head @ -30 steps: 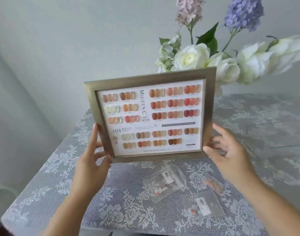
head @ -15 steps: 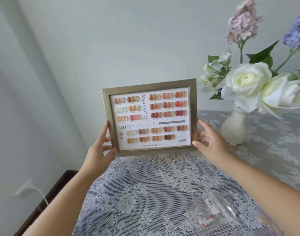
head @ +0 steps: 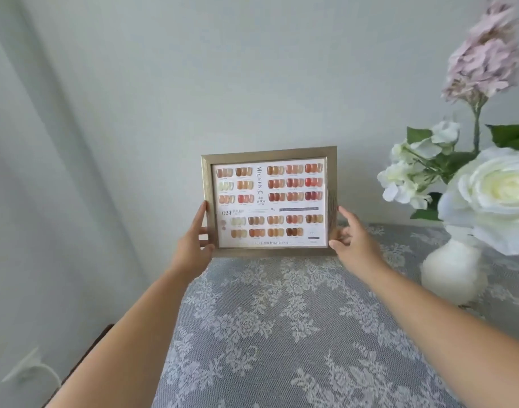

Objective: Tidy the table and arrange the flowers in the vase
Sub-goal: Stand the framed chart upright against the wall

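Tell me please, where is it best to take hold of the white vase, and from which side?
Probably the narrow neck of the white vase, from its left: the round belly is wide, and the big white rose overhangs the neck's right side.

Only 1 camera here, worn on the person's head, so there's no second view sharing any of the scene. It looks forward and a bit down across the lace-covered surface [head: 282, 334] toward the pale wall [head: 223, 69] at the far end. Both forearms run up into the shot from the bottom corners, with the left hand [head: 193, 245] and right hand [head: 355, 242] out near arm's length at mid-frame. The picture frame [head: 270, 201] faces the lens almost square-on. The vase [head: 449, 275] and flowers [head: 493, 195] sit close at the right edge, partly cut off and stretched by the wide lens.
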Action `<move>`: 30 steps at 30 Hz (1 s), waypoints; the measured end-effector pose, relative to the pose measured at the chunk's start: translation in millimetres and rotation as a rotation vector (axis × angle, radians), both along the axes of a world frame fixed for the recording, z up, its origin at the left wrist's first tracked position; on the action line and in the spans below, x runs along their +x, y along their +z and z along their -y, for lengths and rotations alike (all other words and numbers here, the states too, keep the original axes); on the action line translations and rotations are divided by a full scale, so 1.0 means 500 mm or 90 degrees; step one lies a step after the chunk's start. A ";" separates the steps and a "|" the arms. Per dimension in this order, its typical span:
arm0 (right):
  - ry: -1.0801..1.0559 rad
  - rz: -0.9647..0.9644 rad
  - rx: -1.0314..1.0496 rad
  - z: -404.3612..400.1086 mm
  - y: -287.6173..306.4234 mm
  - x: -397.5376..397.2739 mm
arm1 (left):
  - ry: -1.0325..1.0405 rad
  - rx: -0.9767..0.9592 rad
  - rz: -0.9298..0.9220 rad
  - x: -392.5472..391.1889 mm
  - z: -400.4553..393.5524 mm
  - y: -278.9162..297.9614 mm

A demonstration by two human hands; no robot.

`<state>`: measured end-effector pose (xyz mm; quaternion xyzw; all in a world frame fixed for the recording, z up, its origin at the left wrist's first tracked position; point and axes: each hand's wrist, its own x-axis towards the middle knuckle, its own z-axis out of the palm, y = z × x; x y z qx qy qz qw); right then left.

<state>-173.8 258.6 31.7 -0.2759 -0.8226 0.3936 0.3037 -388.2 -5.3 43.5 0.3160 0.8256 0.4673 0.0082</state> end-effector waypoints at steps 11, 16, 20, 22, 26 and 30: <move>-0.065 0.014 0.029 -0.076 -0.053 -0.071 | 0.009 -0.042 -0.036 -0.090 -0.115 -0.031; -0.078 0.001 0.026 -0.107 -0.070 -0.087 | 0.006 -0.032 -0.038 -0.106 -0.153 -0.040; -0.073 -0.002 0.028 -0.129 -0.071 -0.089 | -0.014 -0.031 -0.038 -0.116 -0.174 -0.049; -0.079 0.009 0.037 -0.136 -0.069 -0.091 | -0.020 -0.041 -0.040 -0.124 -0.181 -0.049; -0.083 0.029 0.046 -0.137 -0.072 -0.093 | -0.031 -0.059 -0.020 -0.137 -0.187 -0.048; -0.065 0.026 0.017 -0.139 -0.078 -0.091 | -0.037 -0.067 -0.008 -0.145 -0.187 -0.047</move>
